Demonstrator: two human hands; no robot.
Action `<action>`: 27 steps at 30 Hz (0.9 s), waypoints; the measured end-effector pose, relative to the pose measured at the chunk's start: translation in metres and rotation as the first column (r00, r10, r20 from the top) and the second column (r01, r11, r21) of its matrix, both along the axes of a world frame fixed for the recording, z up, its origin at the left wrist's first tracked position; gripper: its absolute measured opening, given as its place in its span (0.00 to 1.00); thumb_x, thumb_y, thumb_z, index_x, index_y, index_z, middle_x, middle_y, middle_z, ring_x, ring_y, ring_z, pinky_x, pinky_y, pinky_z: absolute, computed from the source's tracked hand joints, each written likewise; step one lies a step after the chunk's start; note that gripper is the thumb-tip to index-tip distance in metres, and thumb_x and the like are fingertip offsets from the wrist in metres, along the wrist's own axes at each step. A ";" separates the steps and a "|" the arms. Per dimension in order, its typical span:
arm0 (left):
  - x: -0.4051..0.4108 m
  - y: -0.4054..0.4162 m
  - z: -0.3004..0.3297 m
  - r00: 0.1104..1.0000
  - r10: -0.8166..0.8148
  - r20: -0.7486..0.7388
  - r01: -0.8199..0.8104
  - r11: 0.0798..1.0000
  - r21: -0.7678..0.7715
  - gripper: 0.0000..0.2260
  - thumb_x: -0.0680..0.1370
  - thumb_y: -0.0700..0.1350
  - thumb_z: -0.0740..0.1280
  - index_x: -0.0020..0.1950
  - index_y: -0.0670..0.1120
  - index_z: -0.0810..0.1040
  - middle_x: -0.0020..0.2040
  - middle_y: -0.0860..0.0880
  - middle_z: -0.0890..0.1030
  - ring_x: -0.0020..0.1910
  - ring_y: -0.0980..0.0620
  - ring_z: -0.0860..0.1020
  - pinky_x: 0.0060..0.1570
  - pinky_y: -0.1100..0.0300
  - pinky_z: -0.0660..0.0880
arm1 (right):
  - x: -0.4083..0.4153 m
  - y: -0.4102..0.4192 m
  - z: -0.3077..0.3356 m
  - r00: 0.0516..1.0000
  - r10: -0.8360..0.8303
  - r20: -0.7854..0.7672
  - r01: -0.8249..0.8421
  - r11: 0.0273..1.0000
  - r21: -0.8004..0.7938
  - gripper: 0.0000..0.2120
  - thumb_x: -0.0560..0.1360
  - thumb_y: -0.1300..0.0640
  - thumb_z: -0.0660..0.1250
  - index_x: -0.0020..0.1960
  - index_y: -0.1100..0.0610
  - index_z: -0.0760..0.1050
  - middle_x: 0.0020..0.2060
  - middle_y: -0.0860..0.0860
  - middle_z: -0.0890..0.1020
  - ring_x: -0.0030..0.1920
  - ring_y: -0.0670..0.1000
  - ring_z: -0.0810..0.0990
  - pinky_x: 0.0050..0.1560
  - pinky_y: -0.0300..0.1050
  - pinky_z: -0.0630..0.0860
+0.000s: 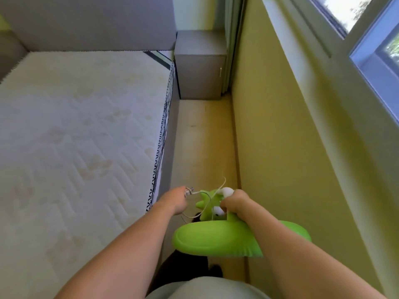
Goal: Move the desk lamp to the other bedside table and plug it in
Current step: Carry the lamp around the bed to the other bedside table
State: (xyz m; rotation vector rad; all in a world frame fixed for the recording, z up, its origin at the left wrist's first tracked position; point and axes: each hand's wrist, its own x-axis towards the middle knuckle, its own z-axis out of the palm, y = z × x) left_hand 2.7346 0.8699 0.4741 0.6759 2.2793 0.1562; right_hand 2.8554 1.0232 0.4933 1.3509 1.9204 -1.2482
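lamp (216,236) base partly behind right forearm, cord (201,203) end blurred, window (367,39) cut off

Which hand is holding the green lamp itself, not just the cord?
The right hand grips the green lamp by its neck. The left hand holds only the white cord's plug end.

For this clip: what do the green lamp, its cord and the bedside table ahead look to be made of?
Green lamp: likely soft silicone or matte moulded plastic, going by its rounded edges and dull, even sheen.
Cord: thin white plastic-sheathed cable, hanging in loose loops between the left hand and right hand.
Bedside table: flat grey panels, probably matte laminate; blur leaves it open.
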 end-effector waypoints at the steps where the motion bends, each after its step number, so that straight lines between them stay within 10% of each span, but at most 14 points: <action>1: -0.010 0.010 -0.003 1.000 0.006 0.009 -0.006 1.000 -0.007 0.17 0.75 0.38 0.57 0.64 0.47 0.71 0.58 0.40 0.78 0.52 0.42 0.76 0.44 0.58 0.68 | -0.011 0.011 -0.001 1.000 -0.010 -0.003 0.010 1.000 -0.013 0.08 0.67 0.63 0.69 0.39 0.58 0.69 0.32 0.51 0.72 0.43 0.54 0.75 0.47 0.46 0.76; 7: -0.103 0.101 -0.018 0.999 0.022 0.049 -0.025 0.998 0.065 0.18 0.74 0.37 0.58 0.63 0.48 0.72 0.60 0.41 0.77 0.54 0.42 0.77 0.45 0.59 0.69 | -0.102 0.094 -0.012 0.999 -0.047 0.017 0.048 0.998 -0.044 0.17 0.66 0.62 0.71 0.54 0.62 0.77 0.44 0.55 0.77 0.46 0.54 0.74 0.55 0.48 0.77; 13: -0.213 0.169 -0.009 0.997 0.070 0.038 -0.073 0.992 0.098 0.16 0.75 0.39 0.59 0.61 0.49 0.73 0.60 0.41 0.78 0.57 0.42 0.77 0.50 0.57 0.71 | -0.203 0.164 0.004 0.999 0.040 0.034 -0.041 0.998 0.054 0.14 0.69 0.62 0.67 0.54 0.60 0.74 0.37 0.52 0.74 0.41 0.51 0.75 0.48 0.45 0.75; 19: -0.298 0.228 -0.001 0.994 0.100 0.034 -0.104 0.987 0.122 0.16 0.75 0.37 0.58 0.60 0.48 0.73 0.59 0.41 0.78 0.55 0.42 0.77 0.50 0.56 0.73 | -0.293 0.218 0.010 0.997 0.058 0.047 -0.064 0.989 0.131 0.11 0.67 0.64 0.64 0.34 0.56 0.61 0.33 0.53 0.71 0.39 0.54 0.76 0.41 0.45 0.75; 25: -0.383 0.289 -0.011 0.992 0.120 0.037 -0.123 0.988 0.088 0.16 0.76 0.37 0.59 0.61 0.48 0.73 0.59 0.43 0.78 0.53 0.43 0.77 0.49 0.56 0.72 | -0.396 0.284 -0.001 0.994 0.087 0.064 -0.089 0.996 0.026 0.13 0.72 0.61 0.64 0.56 0.62 0.71 0.34 0.51 0.71 0.44 0.52 0.75 0.46 0.43 0.74; 27: -0.415 0.310 -0.012 0.990 0.139 0.013 -0.139 0.987 0.079 0.16 0.76 0.37 0.59 0.62 0.49 0.73 0.59 0.43 0.78 0.52 0.44 0.77 0.49 0.56 0.72 | -0.431 0.307 -0.003 0.997 0.066 0.047 -0.065 0.998 -0.009 0.08 0.71 0.61 0.66 0.49 0.60 0.72 0.34 0.50 0.72 0.41 0.51 0.74 0.53 0.45 0.76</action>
